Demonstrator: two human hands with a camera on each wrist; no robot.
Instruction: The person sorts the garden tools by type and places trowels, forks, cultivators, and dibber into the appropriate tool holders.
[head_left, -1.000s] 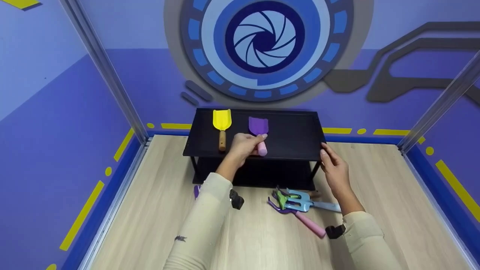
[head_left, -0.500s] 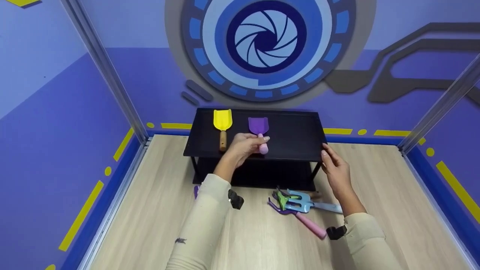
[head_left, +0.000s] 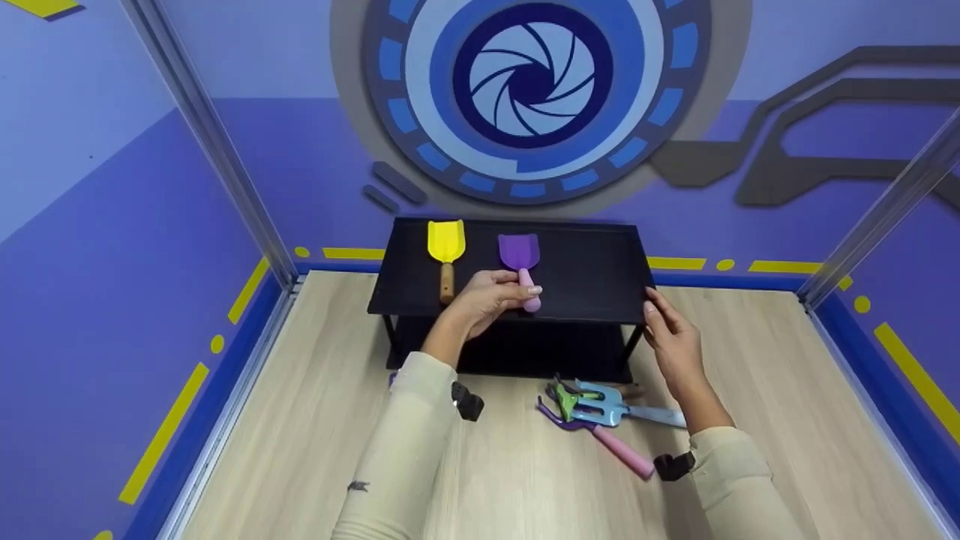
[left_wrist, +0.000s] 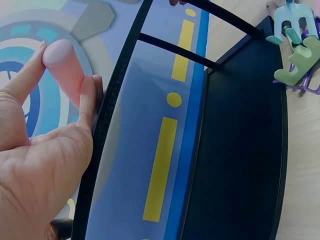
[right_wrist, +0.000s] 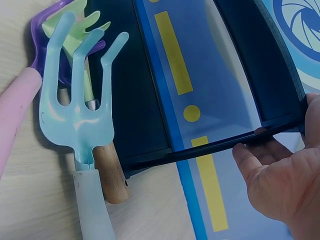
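Rack (head_left: 585,281): on the table (head_left: 517,465), before the back wall (head_left: 289,169); my right hand (head_left: 675,345) against its right end.
Left scoop (head_left: 446,244): up on the rack, toward its left end, handle facing me.
Right scoop (head_left: 519,252): over the rack's middle, right of the left scoop, handle in my left hand (head_left: 484,300).
Top fork (head_left: 615,409): before the rack's right end, lying across the small fork (head_left: 566,401).
Near fork (head_left: 622,451): nearest me of these, handle angling rightward.

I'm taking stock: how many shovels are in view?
2: the yellow shovel atop the black shelf, and the purple shovel to its right, pinched by the left hand. A purple thing mostly hidden by the left sleeve could be another.
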